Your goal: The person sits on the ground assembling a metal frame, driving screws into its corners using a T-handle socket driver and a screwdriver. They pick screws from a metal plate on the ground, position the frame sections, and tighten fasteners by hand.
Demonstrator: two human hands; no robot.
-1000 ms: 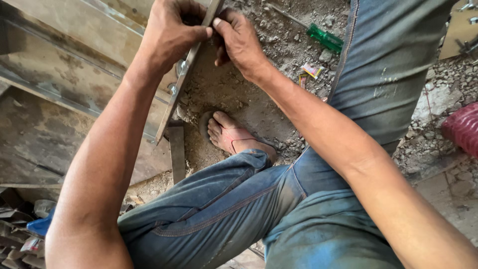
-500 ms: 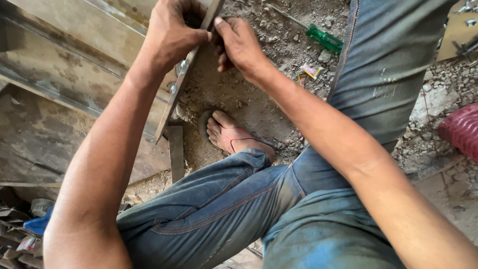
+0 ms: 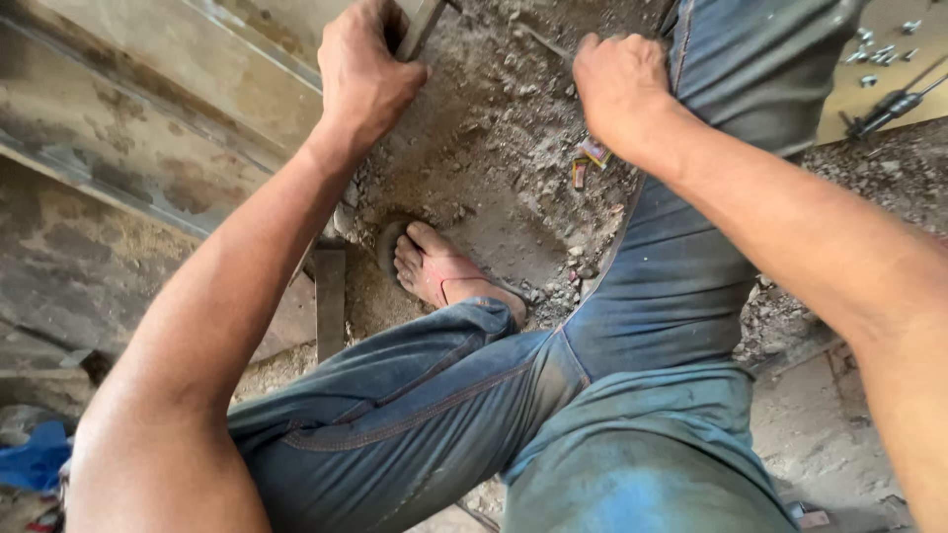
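Observation:
My left hand (image 3: 363,74) is closed around the upper end of a thin grey metal bar (image 3: 425,20) that runs along the edge of large rusty steel panels (image 3: 148,118). To the right, apart from the bar, my right hand (image 3: 620,87) hovers over the dirt beside my raised knee. Its fingers curl downward and are hidden, so whether it holds anything cannot be told. Below the hands, my foot in a sandal (image 3: 439,274) rests on dusty, rubble-strewn ground (image 3: 494,148). My legs in blue jeans (image 3: 553,395) fill the lower view.
Small coloured wrappers (image 3: 590,160) lie in the dirt near my right hand. A board at the top right carries a dark hand tool (image 3: 889,104) and loose screws (image 3: 879,49). A short steel piece (image 3: 329,296) stands by my foot. A blue cloth (image 3: 35,459) lies bottom left.
My right hand has let go of the bar and moved to the right, toward my knee. My left hand keeps its grip on the bar.

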